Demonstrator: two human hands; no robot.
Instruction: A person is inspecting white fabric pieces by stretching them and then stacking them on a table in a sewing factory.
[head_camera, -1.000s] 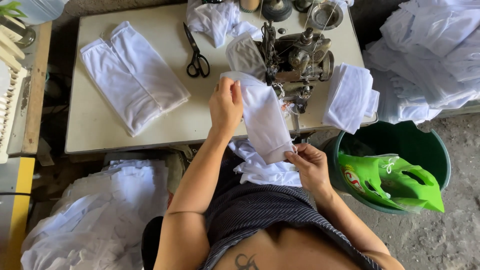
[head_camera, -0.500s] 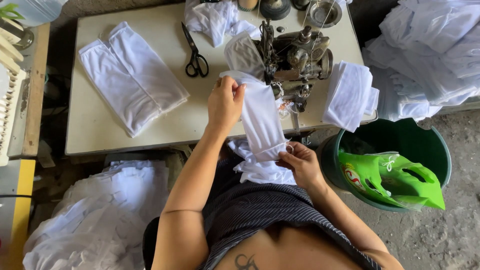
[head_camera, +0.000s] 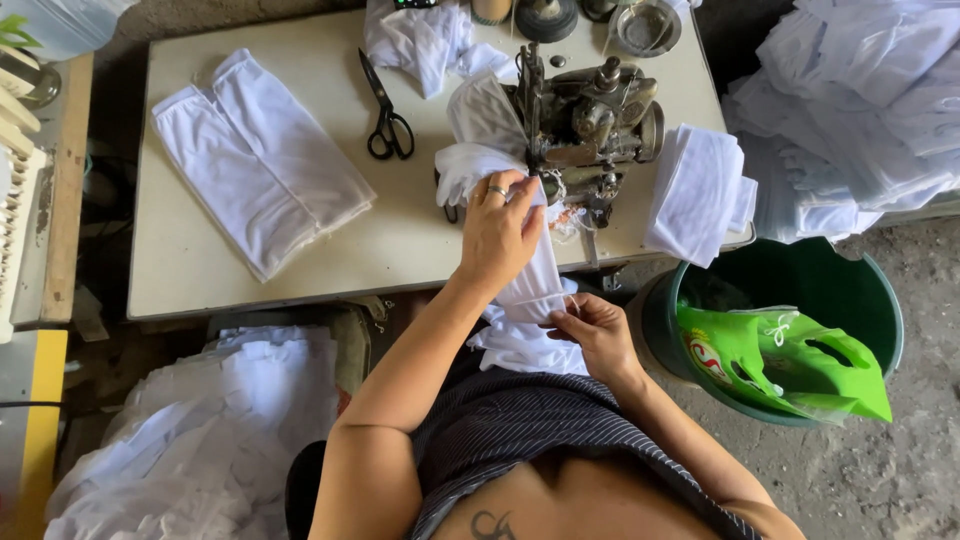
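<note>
Your left hand (head_camera: 500, 232), a ring on one finger, is closed over the upper part of a soft white knit sleeve piece (head_camera: 530, 282), fingers pressing the fabric together right beside the sewing machine (head_camera: 585, 125), a worn, oily grey metal machine with rounded knobs and a handwheel. Your right hand (head_camera: 597, 335) pinches the lower end of the same piece at the table's front edge, thumb and fingertips drawn together on a fold, so the cloth runs in a narrow band from the machine down to your lap, where more of the white fabric bunches loosely. How much of the top end lies under the machine's foot is hard to tell, since your left hand covers it. On the pale, smooth table top (head_camera: 200, 265) lie two long flat white sleeves (head_camera: 262, 160) side by side, well to the left, and black-handled scissors (head_camera: 385, 112) between them and the machine. A folded stack of white pieces (head_camera: 697, 190) drapes over the table's right edge, just above a round dark green plastic bucket (head_camera: 880, 315) holding a glossy bright green plastic bag (head_camera: 790, 365). Crumpled white fabric heaps (head_camera: 200, 440) sit on the floor to your left.
</note>
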